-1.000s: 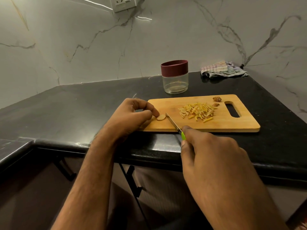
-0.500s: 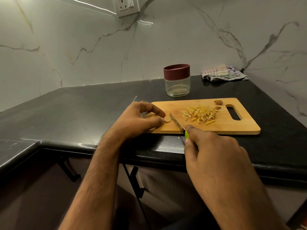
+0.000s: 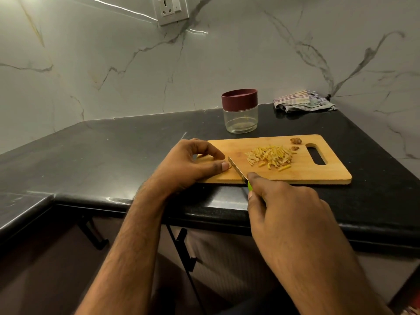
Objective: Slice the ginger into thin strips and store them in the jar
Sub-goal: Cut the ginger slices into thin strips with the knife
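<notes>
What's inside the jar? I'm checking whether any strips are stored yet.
The jar looks empty through its clear wall; the maroon lid hides the top part. The ginger strips lie on the board.

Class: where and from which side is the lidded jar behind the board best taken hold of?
Probably wrap the fingers around the jar's clear round wall just below the dark red lid, coming from the front right. It stands upright with open counter around it; the cutting board lies in front.
</notes>
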